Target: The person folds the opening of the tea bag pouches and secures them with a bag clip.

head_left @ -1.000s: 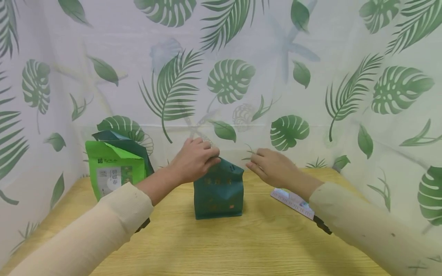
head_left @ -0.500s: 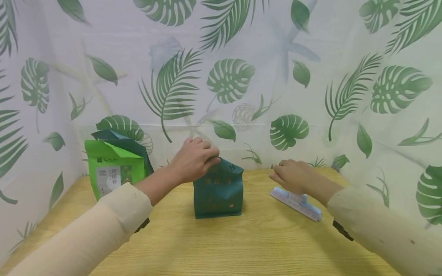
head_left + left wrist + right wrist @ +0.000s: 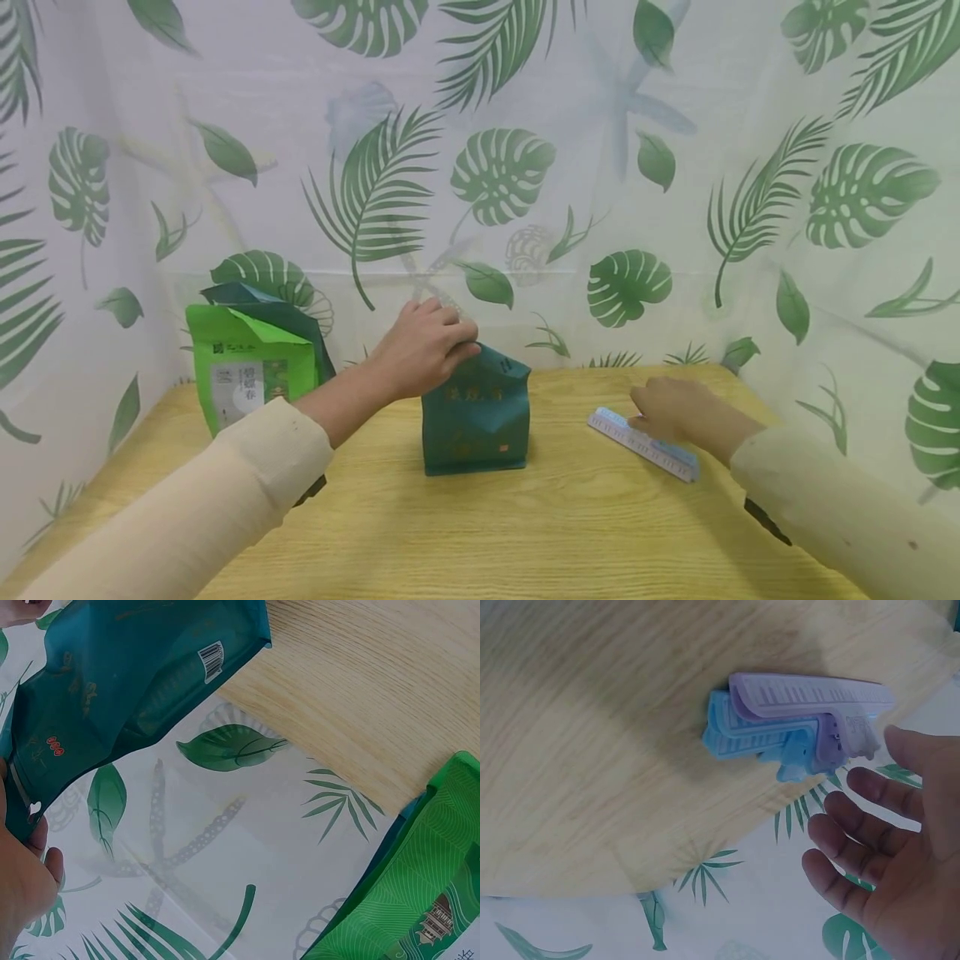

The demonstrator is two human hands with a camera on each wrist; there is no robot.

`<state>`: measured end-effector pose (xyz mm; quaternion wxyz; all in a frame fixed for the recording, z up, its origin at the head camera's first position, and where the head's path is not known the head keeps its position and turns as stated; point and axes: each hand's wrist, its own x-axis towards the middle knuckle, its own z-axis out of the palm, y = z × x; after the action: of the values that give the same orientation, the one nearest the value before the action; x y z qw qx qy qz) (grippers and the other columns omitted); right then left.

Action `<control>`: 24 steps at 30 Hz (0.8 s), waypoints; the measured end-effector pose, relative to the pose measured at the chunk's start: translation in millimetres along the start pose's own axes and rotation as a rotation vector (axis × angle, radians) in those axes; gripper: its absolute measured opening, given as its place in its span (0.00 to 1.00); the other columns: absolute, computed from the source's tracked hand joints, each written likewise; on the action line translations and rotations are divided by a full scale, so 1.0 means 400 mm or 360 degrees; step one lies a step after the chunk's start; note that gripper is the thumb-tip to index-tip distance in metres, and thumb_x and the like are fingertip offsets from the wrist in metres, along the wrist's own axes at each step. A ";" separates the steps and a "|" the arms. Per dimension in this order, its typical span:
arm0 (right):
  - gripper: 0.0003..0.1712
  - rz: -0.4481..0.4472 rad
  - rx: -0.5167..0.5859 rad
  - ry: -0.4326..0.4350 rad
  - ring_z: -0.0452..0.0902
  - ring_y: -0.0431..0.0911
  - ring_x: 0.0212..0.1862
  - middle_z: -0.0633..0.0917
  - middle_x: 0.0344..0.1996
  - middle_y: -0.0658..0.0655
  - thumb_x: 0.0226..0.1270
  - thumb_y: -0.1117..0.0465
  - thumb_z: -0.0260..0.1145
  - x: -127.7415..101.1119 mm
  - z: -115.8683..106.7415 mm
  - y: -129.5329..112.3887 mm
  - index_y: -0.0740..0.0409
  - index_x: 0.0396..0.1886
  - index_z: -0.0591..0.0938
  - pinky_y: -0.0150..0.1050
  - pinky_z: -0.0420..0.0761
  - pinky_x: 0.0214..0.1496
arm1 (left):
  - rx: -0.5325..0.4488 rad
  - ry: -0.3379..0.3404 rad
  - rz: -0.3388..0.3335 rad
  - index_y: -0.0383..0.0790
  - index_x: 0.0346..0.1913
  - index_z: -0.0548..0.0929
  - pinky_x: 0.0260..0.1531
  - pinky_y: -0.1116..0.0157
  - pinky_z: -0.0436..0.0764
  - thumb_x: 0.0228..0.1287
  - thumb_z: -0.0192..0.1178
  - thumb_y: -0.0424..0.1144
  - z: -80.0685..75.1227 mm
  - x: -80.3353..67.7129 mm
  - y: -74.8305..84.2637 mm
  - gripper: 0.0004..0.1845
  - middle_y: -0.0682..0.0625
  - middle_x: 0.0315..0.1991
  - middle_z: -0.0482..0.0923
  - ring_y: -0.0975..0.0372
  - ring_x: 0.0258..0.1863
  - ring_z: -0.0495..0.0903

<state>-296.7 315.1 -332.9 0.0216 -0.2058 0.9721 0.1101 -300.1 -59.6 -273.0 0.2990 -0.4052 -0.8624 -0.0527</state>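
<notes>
While the left hand keeps its pinch on the folded top of the dark green bag, the right hand has left that bag and come down over the clip. A second earlier the right hand hovered just beside the bag top; half a second ago it was above the clip. The bag has not shifted in that time. Judged from this, the fold is being held closed by one hand while the other goes for the fastener.

Positions relative to the dark green bag, left to right:
- A light green bag stands well to its left, with another dark bag behind it.
- The dark green bag itself stands upright at mid-table.
- The clip lies flat on the table to its right, with two pieces, blue and lilac, stacked together.

Hand state: the left hand's fingers are curled around the bag top. The right hand's fingers are spread and relaxed beside the clip, holding nothing in the right wrist view.

Limits of view: the head view does not settle whether the right fingertips touch the clip. The left wrist view shows only the bag's back panel and the edge of the hand. The print on the bags is too small to read.
</notes>
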 end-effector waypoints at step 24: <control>0.08 -0.0186 0.0035 0.0232 0.71 0.44 0.28 0.75 0.25 0.51 0.69 0.63 0.63 0.009 -0.023 -0.024 0.53 0.28 0.75 0.42 0.76 0.30 | -0.0028 -0.0016 0.0007 0.49 0.37 0.81 0.35 0.58 0.64 0.73 0.58 0.47 0.000 0.002 -0.001 0.08 0.53 0.30 0.73 0.57 0.31 0.64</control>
<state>-296.1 303.0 -326.3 -0.0405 -0.2694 0.9586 0.0827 -300.6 -59.2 -272.5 0.2910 -0.4099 -0.8625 -0.0577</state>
